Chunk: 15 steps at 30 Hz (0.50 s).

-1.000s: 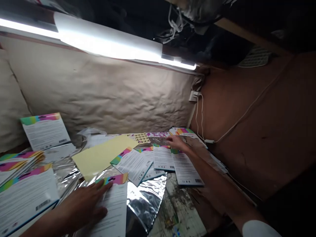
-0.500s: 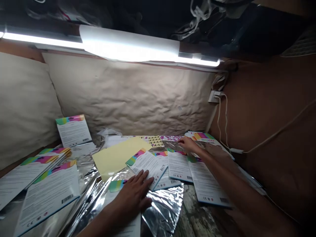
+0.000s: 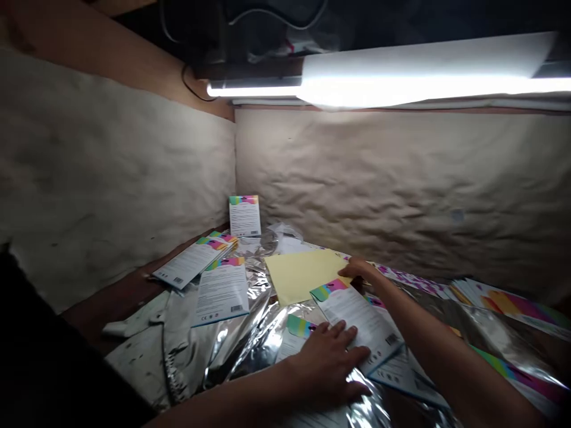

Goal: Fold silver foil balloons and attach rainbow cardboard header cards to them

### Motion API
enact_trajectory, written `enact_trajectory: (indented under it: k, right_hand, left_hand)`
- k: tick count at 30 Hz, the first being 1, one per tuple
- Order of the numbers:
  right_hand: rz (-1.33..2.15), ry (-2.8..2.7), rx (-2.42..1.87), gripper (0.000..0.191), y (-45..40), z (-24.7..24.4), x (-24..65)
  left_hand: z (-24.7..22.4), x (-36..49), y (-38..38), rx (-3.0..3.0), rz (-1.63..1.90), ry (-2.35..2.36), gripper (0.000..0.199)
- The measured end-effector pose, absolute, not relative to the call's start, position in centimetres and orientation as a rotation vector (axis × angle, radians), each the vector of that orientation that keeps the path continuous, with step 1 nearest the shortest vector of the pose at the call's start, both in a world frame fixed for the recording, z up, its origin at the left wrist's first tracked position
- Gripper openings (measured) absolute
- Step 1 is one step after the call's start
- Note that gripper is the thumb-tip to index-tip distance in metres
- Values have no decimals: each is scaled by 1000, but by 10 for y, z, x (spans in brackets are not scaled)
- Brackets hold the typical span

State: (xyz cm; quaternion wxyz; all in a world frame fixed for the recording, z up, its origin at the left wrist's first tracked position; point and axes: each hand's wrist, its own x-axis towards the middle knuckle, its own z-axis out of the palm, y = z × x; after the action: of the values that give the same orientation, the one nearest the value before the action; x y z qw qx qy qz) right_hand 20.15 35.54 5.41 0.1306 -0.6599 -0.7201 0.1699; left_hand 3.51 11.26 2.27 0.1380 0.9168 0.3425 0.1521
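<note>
My left hand (image 3: 332, 359) lies with fingers spread on a white packet (image 3: 363, 321) that has a colourful top edge. Part of another packet (image 3: 297, 339) shows beside that hand, under its wrist side. My right hand (image 3: 359, 268) is at the right edge of a yellow sheet (image 3: 306, 273), its fingers bent together; what they hold, if anything, is hidden. More packets lie partly covered under my right forearm.
On silver foil (image 3: 259, 321) at the left lie a packet (image 3: 222, 292) and a small stack (image 3: 191, 261). One packet (image 3: 244, 215) leans upright at the back corner. Colourful cards (image 3: 513, 303) lie at the right, and a lamp (image 3: 401, 80) hangs above.
The view has turned left, so things appear further right. My right hand has moved left to the yellow sheet's edge. My left hand still rests on the packet.
</note>
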Motion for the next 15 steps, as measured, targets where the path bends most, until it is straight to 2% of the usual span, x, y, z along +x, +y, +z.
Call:
enact_trajectory:
  k: [2,7,12,15]
  right_hand:
    - [454,-2022,-1853,21,354,63,206]
    - [206,-1826,-1646,34,329,108,227]
    - [-51,-1571,-1338,44,263,162,250]
    - [-101,-1360,-1211,47,219,180,268]
  left_hand:
    - [23,32,112,2683,466,979,67]
    - [23,29,111,2757,542,999,70]
    - [34,24,122,2779,672,1116,56]
    - [57,7,131,2578,816,1347,46]
